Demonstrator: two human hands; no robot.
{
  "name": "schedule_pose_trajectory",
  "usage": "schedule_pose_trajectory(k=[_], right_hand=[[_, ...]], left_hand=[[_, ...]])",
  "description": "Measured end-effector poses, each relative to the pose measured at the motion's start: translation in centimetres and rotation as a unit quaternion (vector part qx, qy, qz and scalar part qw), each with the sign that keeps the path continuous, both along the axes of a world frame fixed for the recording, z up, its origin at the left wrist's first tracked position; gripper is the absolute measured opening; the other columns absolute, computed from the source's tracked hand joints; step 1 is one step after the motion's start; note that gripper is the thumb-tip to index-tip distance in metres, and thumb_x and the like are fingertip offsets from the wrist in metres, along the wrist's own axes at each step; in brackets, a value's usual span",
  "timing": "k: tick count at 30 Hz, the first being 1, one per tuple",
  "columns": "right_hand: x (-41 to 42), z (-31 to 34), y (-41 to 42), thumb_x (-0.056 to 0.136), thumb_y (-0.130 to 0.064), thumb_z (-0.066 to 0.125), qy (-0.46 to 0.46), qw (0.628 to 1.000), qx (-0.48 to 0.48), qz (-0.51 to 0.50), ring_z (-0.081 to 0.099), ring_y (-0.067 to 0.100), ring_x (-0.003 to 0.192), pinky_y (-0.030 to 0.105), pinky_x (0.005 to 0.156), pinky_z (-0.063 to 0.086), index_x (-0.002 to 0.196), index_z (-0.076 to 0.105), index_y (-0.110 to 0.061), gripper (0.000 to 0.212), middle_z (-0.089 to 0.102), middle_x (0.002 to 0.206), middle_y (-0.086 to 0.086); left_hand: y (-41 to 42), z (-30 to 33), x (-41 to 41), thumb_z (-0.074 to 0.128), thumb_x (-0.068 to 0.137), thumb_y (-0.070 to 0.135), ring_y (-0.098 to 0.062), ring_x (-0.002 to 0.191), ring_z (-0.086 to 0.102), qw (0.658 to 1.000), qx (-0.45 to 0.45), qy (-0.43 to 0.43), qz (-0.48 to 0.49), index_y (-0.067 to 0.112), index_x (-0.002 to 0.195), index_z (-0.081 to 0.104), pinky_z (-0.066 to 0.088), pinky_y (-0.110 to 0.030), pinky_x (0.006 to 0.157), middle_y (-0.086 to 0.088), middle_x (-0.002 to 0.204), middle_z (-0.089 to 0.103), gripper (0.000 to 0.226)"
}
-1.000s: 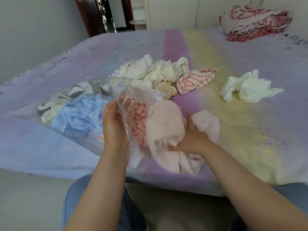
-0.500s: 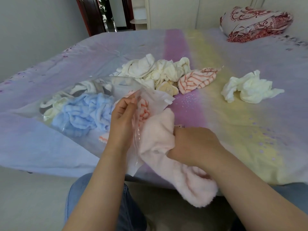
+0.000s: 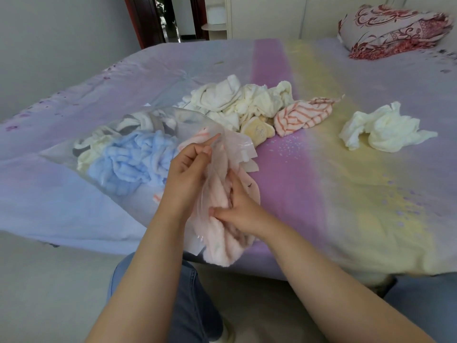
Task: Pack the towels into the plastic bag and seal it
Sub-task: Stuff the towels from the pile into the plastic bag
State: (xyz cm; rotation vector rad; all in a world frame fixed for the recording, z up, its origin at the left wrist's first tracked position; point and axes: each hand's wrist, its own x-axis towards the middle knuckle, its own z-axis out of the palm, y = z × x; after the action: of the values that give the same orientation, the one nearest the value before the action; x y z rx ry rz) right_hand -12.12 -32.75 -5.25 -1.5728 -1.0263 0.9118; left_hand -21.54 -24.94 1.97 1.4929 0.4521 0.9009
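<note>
A clear plastic bag point(image 3: 195, 122) lies on the bed with a blue towel point(image 3: 131, 167) and pale towels inside. My left hand point(image 3: 188, 174) pinches the upper lip of the bag's mouth and lifts it. My right hand point(image 3: 237, 206) grips a fluffy pink towel point(image 3: 222, 246) and presses it into the mouth; the towel's lower end hangs over the bed's edge. Loose on the bed lie a heap of cream towels point(image 3: 239, 100), an orange-striped towel point(image 3: 301, 115), a small yellow towel point(image 3: 257, 131) and a white towel point(image 3: 380, 129).
The bed point(image 3: 346, 194) has a pastel purple and yellow sheet; its near edge runs just under my hands. A red-patterned folded quilt point(image 3: 393, 30) sits at the far right corner. My knees in jeans point(image 3: 188, 293) are below the edge. A doorway point(image 3: 170, 18) lies behind.
My right hand pushed the pink towel further up into the bag's mouth, so less of it hangs over the edge. My left hand kept hold of the bag's lip, raising it slightly.
</note>
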Motion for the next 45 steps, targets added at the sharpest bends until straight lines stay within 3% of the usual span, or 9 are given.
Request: schedule_pose_trajectory(k=[5,8,18,25,28,33,35,39,45], right_hand=[[-0.4,-1.5,-1.3,0.06,-0.079,0.051,-0.383,0.904,-0.03,-0.188,0.027,0.024,0.131,0.04,0.105,0.033,0.141,0.017,-0.042,0.095,0.021,0.148,-0.003],[0.4,-1.5,-1.6,0.053,-0.085,0.053,-0.285,0.942,-0.083,-0.158,0.025,0.025,0.134,0.042,0.106,0.032,0.142,0.002,-0.049,0.109,0.005,0.156,-0.008],[1.2,1.8,-2.3,0.079,-0.033,0.065,-0.07,0.989,-0.117,0.06,0.061,0.016,0.087,-0.001,0.054,0.041,0.119,0.058,-0.02,0.043,0.064,0.097,-0.005],[-0.7,6.1,3.4,0.069,-0.057,0.054,0.118,0.977,-0.049,-0.168,0.066,0.026,0.094,0.042,0.084,0.054,0.096,0.064,-0.016,0.049,0.069,0.099,0.008],[-1.5,5.4,4.6,0.077,-0.051,0.049,0.148,0.922,-0.053,-0.354,0.063,0.02,0.076,0.029,0.066,0.049,0.078,0.063,-0.017,0.038,0.067,0.075,-0.003],[-2.9,2.7,6.1,0.096,-0.021,0.043,-0.259,0.962,-0.027,-0.083,0.047,0.031,0.121,0.041,0.099,0.04,0.136,0.04,-0.002,0.044,0.049,0.133,0.014],[-1.9,2.1,5.7,0.095,-0.031,0.04,-0.322,0.944,-0.054,-0.046,0.056,0.022,0.103,0.035,0.086,0.048,0.131,0.047,-0.016,0.039,0.057,0.123,0.006],[1.4,-0.3,1.8,0.081,-0.05,0.051,-0.329,0.882,0.097,-0.324,0.052,0.016,0.095,0.027,0.079,0.046,0.104,0.059,-0.029,0.032,0.058,0.104,-0.005],[3.5,-2.9,-0.5,0.081,-0.044,0.063,-0.244,0.949,-0.157,-0.122,0.057,0.025,0.109,0.033,0.084,0.047,0.132,0.044,-0.024,0.058,0.058,0.124,0.0]], left_hand=[[-0.2,0.1,0.3,0.051,0.1,0.017,-0.011,0.092,0.066,1.0,-0.005,-0.006,-0.005,0.027,0.077,0.072,0.053,-0.023,0.08,0.007,0.089,0.073,0.033],[-0.1,0.0,0.4,0.051,0.099,0.019,-0.018,0.098,0.065,1.0,-0.015,-0.008,-0.001,0.027,0.081,0.074,0.053,-0.037,0.092,0.0,0.096,0.073,0.03],[-0.2,-0.1,0.4,0.049,0.1,0.015,-0.025,0.1,0.064,0.999,-0.045,-0.02,-0.02,0.022,0.084,0.073,0.05,-0.037,0.09,-0.005,0.095,0.073,0.03],[-0.4,2.5,-1.0,0.056,0.091,0.026,-0.02,0.07,0.05,1.0,-0.001,0.021,-0.01,0.023,0.075,0.062,0.043,-0.025,0.064,-0.011,0.075,0.054,0.018],[-1.1,2.2,-1.0,0.053,0.098,0.016,-0.017,0.072,0.053,0.999,-0.023,0.019,-0.012,0.018,0.076,0.061,0.043,-0.028,0.071,-0.008,0.074,0.057,0.024],[-0.9,1.6,-1.0,0.046,0.101,0.009,-0.013,0.073,0.056,0.999,-0.037,-0.005,0.023,0.013,0.078,0.061,0.046,-0.024,0.072,-0.002,0.073,0.06,0.027],[-0.4,1.5,-1.2,0.045,0.101,0.008,-0.01,0.068,0.06,0.999,-0.043,-0.023,0.024,0.014,0.076,0.061,0.05,-0.022,0.069,0.002,0.069,0.064,0.03],[-0.2,1.5,-1.0,0.045,0.101,0.009,-0.008,0.07,0.066,0.997,-0.067,-0.034,0.012,0.004,0.088,0.059,0.052,-0.021,0.066,0.001,0.074,0.068,0.02],[-1.1,1.0,0.0,0.046,0.101,0.011,-0.01,0.077,0.067,0.997,-0.073,-0.021,0.03,-0.016,0.109,0.057,0.053,-0.017,0.068,-0.015,0.093,0.065,0.03]])
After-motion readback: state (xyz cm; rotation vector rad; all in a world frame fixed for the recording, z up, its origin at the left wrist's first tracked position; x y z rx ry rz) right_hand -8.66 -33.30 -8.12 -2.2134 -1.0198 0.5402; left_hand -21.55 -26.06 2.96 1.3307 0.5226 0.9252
